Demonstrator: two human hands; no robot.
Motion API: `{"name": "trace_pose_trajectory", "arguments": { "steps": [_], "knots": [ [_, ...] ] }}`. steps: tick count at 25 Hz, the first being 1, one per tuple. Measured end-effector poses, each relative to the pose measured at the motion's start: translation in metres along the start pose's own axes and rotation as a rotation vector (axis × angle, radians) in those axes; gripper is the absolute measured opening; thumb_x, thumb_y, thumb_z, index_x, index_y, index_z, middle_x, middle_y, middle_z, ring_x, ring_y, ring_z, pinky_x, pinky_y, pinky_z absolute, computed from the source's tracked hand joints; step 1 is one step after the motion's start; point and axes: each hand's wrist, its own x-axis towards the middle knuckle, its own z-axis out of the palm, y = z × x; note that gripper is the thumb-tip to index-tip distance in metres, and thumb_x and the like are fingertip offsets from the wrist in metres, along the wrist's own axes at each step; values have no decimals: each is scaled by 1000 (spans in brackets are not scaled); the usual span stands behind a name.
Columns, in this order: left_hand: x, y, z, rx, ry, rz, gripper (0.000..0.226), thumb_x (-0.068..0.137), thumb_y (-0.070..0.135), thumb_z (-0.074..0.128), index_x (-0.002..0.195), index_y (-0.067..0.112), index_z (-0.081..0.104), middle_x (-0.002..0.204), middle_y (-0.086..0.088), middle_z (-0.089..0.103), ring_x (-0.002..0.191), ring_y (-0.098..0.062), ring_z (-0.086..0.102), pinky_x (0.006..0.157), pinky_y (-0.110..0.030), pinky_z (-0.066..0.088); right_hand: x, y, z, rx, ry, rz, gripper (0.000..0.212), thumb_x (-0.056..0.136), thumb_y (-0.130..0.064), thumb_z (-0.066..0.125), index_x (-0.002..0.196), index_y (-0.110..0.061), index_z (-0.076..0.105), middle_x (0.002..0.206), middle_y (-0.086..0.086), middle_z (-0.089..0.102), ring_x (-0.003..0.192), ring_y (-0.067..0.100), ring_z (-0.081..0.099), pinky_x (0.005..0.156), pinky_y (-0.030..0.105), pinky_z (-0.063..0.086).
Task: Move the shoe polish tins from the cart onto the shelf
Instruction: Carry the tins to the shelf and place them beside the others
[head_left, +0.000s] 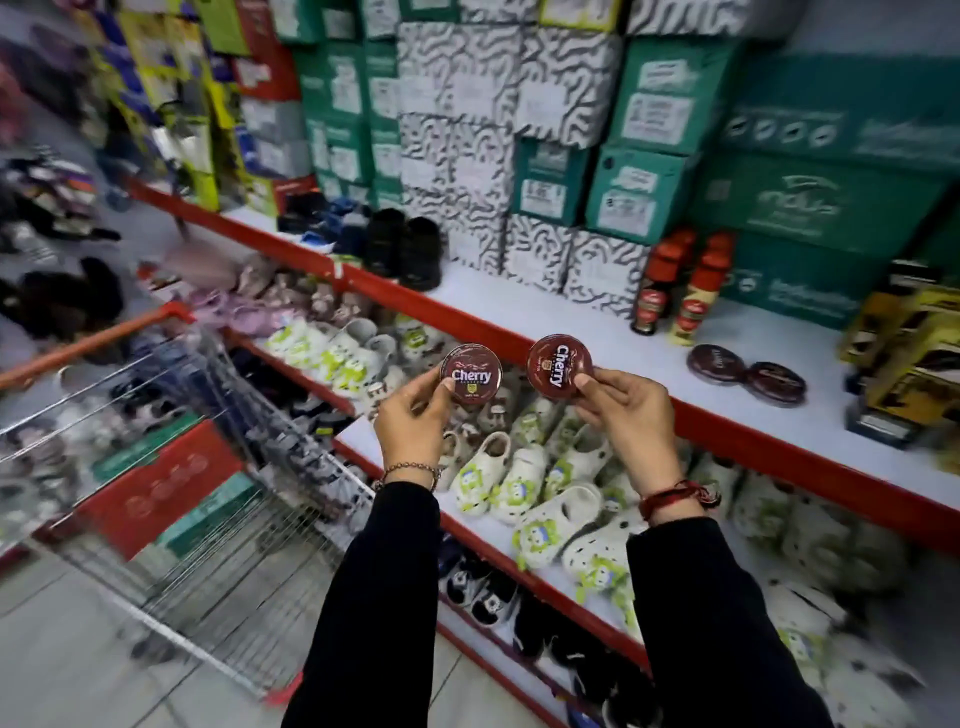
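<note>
My left hand (413, 422) grips a round dark-red polish tin (471, 372) marked "Cherry", lid facing me. My right hand (626, 415) pinches a second dark-red tin (560, 366), its label turned sideways. Both tins hang in the air just in front of the red edge of the white shelf (519, 306). Two more dark-red tins (717, 364) (776, 383) lie flat on that shelf to the right. The wire cart (218, 499) with a red handle stands at the lower left, its contents blurred.
Two polish bottles (675, 291) stand on the shelf behind the lying tins. Black shoes (402, 249) sit further left, with stacked green and patterned boxes behind. Yellow-black cartons (909, 353) fill the shelf's right end. White clogs (535, 483) cover the lower shelf.
</note>
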Motion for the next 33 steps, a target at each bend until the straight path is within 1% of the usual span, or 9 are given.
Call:
{"name": "trace_pose_trajectory", "arguments": {
  "steps": [3,8,13,20,22,24,26,29,33],
  "knots": [
    [-9,15,53,-16,-150,30,33,89,14,70,121,4,71,107,-9,75,105,-31,72,100,-52,55,-1,-18,-51,10,124,-42,21,89,-9,67,109,-2,65,95,13,72,69,4,70,64,13,58],
    [-21,28,125,8,-368,57,29,81,27,75,107,13,77,94,-4,76,92,-20,70,99,-52,55,2,-25,-117,-45,324,-42,34,88,-10,69,117,6,62,104,21,71,83,21,71,68,17,61],
    [-31,48,194,251,-560,193,29,86,19,74,112,7,76,101,-12,78,94,-23,73,98,-34,56,9,-28,-177,-297,508,-20,21,86,-11,71,102,1,69,100,25,74,84,31,74,88,47,60],
    [-10,43,246,633,-696,123,29,83,30,75,105,12,80,109,-11,78,108,-30,71,99,-36,55,28,-33,-200,-707,543,107,11,82,-20,75,84,-9,78,94,14,77,92,31,73,89,44,58],
    [-3,39,254,678,-729,85,26,82,27,77,101,10,81,104,-14,79,102,-30,73,97,-36,56,34,-34,-202,-727,519,160,9,83,-19,73,79,-12,77,96,15,78,93,34,73,90,45,58],
    [5,38,260,683,-794,2,22,79,20,79,94,4,81,95,-16,80,86,-29,77,94,-40,60,41,-33,-204,-776,498,212,14,86,-17,70,80,-7,78,97,16,77,92,34,72,90,42,57],
    [8,38,266,727,-846,-22,22,74,18,82,90,3,81,92,-17,80,85,-29,77,94,-40,60,47,-32,-204,-823,513,237,19,87,-15,65,85,-1,79,95,18,77,90,34,72,88,42,58],
    [8,38,269,861,-863,48,37,71,31,81,101,9,80,104,-14,78,102,-28,74,98,-36,57,54,-30,-203,-842,490,260,19,85,-11,63,81,0,79,92,17,77,85,34,72,88,44,59],
    [11,43,270,996,-910,101,50,70,42,80,109,12,76,110,-13,77,105,-29,73,98,-38,57,48,-38,-198,-845,438,263,13,83,-10,70,82,-21,76,108,10,75,90,26,66,93,33,53]
  ]
}}
